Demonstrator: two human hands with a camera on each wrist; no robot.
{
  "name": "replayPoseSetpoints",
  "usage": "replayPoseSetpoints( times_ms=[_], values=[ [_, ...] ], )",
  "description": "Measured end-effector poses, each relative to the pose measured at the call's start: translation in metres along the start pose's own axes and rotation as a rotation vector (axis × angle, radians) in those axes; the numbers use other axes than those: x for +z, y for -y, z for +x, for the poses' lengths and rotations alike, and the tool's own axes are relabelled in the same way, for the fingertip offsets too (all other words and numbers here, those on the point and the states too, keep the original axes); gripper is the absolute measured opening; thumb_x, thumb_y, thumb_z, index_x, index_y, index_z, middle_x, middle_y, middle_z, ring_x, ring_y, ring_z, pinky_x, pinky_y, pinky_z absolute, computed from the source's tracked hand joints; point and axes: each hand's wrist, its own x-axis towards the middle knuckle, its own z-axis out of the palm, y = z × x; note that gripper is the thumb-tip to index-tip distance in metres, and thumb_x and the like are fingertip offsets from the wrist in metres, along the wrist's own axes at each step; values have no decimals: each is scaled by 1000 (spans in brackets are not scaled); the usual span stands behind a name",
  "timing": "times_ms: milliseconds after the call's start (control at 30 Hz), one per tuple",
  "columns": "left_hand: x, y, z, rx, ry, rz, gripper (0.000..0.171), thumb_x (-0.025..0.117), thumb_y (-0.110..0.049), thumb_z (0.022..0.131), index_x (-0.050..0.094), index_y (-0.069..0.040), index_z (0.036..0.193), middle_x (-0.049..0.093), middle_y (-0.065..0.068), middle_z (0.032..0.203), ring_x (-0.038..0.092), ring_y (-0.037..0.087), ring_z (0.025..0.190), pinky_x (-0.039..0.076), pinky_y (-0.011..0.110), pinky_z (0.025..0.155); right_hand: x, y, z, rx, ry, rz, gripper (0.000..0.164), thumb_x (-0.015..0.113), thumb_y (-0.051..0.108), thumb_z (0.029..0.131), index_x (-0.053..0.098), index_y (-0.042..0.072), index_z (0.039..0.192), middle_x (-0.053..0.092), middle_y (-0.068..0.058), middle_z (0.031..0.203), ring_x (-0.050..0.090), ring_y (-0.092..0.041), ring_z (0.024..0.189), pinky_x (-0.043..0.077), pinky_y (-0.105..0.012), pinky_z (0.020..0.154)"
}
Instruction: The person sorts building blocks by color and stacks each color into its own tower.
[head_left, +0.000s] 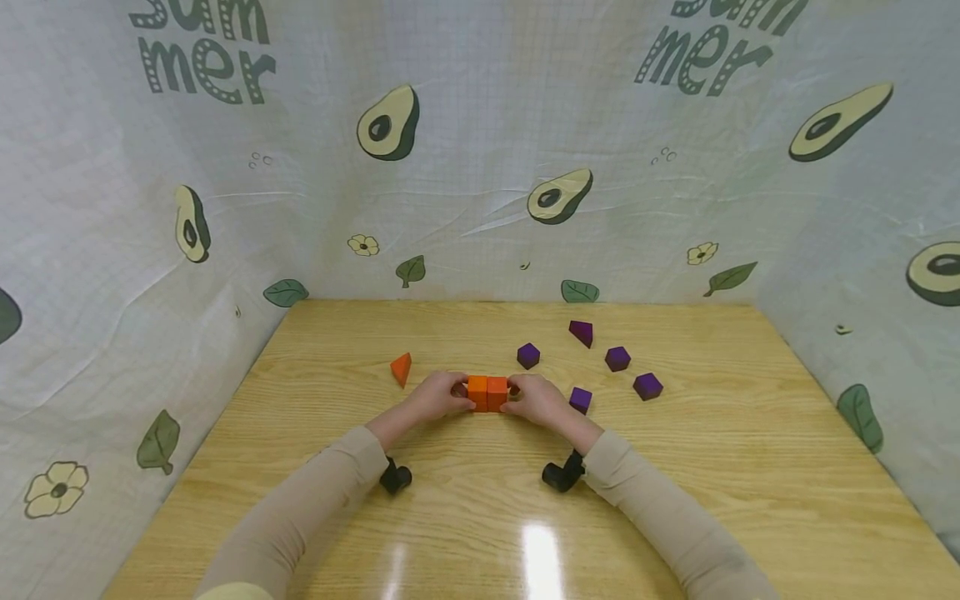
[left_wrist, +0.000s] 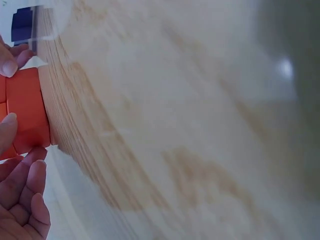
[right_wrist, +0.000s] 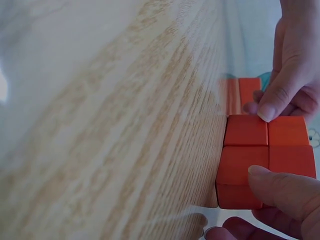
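Observation:
Orange cubes are stacked side by side in a compact block, the left column (head_left: 477, 395) touching the right column (head_left: 497, 396). The right wrist view shows them two wide and two high, with the lower orange cubes (right_wrist: 243, 167) on the table. My left hand (head_left: 437, 395) holds the block's left side between thumb and fingers. On the opposite side, my right hand (head_left: 537, 400) grips it in the same way, its thumb on the near face. A purple cube (head_left: 581, 400) lies just beside the right hand. Behind the left hand sits an orange wedge-like piece (head_left: 402, 369).
More purple pieces lie on the table (head_left: 465, 508) behind and to the right: a cube (head_left: 528, 356), a tapered piece (head_left: 581, 332), and two other blocks, one (head_left: 618, 358) farther back than the other (head_left: 648, 386). A printed curtain (head_left: 472, 192) borders the table's back and sides.

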Motion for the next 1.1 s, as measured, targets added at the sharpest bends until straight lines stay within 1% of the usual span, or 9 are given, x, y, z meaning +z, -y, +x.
replayPoseSetpoints(
  times_ms=[233,367,600,800,1100],
  values=[
    [0,0,0,18,-7,25,32,69,-18,81,62,-2,108,65,4,91,58,11,80,48,27,74,0,0,-1,-5,-6,-1,34,72,22,79,63,3,106,66,-7,94,59,-18,83,48,-36,78],
    [-1,-1,0,18,-5,47,31,70,-17,81,63,-2,108,65,3,90,57,11,79,48,27,74,0,0,-2,4,-4,15,36,72,23,79,62,3,108,65,-7,95,58,-17,82,48,-35,77],
    [-4,-3,-2,59,0,90,30,69,-17,81,63,-2,107,67,5,92,60,13,82,49,28,76,0,-1,-2,13,-2,19,36,71,23,80,62,3,109,65,-8,97,59,-17,82,49,-34,75],
    [-5,-3,-1,56,2,91,30,69,-18,81,64,-2,106,67,5,93,60,14,82,49,29,76,0,-1,-1,9,-2,21,34,70,22,81,62,2,107,65,-8,97,59,-17,82,49,-33,74],
    [-2,-2,1,17,-12,60,34,70,-19,81,63,0,108,66,6,94,59,14,82,49,29,76,3,-6,2,-19,1,102,29,69,14,81,61,0,105,66,-9,95,61,-18,84,50,-32,76]
  ],
)
